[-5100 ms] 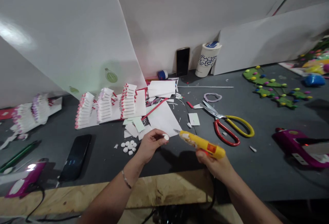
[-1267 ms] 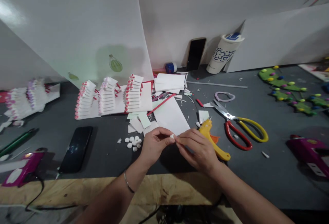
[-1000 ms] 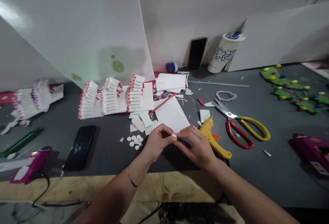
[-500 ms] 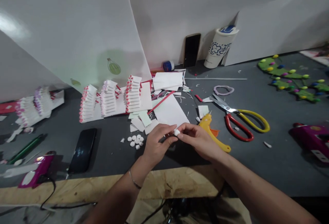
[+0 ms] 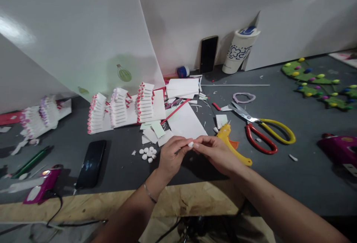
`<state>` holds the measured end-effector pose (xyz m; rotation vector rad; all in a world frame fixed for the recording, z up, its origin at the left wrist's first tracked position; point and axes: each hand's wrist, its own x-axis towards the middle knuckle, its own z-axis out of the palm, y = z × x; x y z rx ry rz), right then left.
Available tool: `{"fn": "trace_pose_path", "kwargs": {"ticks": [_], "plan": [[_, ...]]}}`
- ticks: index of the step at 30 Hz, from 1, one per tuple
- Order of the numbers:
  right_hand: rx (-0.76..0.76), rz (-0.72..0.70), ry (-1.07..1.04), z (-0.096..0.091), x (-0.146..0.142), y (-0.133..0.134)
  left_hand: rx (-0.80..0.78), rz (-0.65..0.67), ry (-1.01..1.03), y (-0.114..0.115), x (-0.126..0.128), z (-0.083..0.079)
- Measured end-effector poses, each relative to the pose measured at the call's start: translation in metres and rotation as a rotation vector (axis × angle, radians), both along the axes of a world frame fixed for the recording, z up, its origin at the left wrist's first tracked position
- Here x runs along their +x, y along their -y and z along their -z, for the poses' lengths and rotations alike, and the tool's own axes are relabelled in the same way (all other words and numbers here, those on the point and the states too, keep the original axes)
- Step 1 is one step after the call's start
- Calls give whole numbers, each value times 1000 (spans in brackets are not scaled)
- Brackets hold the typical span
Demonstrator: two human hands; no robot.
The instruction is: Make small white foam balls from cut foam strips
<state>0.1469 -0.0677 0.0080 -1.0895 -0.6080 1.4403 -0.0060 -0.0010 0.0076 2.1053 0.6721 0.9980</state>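
Observation:
My left hand (image 5: 171, 156) and my right hand (image 5: 214, 153) meet above the grey table (image 5: 279, 176), fingertips pinched together on a small white round piece (image 5: 190, 144). A thin stick shows between the left fingers. Just left of my left hand lies a little heap of white round pieces (image 5: 147, 153). The yellow glue gun (image 5: 231, 144) lies on the table right behind my right hand. White sheets (image 5: 185, 122) lie beyond the hands.
Red-and-yellow scissors (image 5: 259, 129) lie right of the glue gun. Stacks of white strips with red tips (image 5: 119, 107) stand at left centre. A black phone (image 5: 90, 163), purple glue guns (image 5: 41, 187) (image 5: 338, 150), a cup (image 5: 240, 51), an upright phone (image 5: 208, 54), green felt shapes (image 5: 318, 85).
The glue gun, held in my right hand five seconds ago, now lies on the table. My right hand has joined the left on the white piece; both stay pinched on it.

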Motion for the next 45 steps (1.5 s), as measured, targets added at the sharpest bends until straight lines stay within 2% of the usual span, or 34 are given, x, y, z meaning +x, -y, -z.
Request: {"fn": "trace_pose_path", "kwargs": {"ticks": [4,8,13,18,21,25,34,37,42,45], "plan": [[-27,75,-17,5,-6,-3,100,-90,-11,3,0,3],[-13,71,32,6,-7,-2,132,-133,-14,3,0,4],[64,21,115,7,-2,0,35,-171,4,-1,0,4],[189,14,402,10,-1,3,-56,-184,46,-1,2,4],[251,57,526,12,-3,4,-102,-185,55,0,3,3],[295,108,567,12,-4,4,-168,-179,72,1,3,3],[427,94,731,12,-7,7,-214,-195,122,-1,5,2],[379,100,662,14,-7,4,-293,-189,163,-2,7,3],[120,159,297,14,-4,-4,-647,-102,317,0,10,5],[41,123,91,9,-4,-8,-722,-76,323,1,10,5]]}}
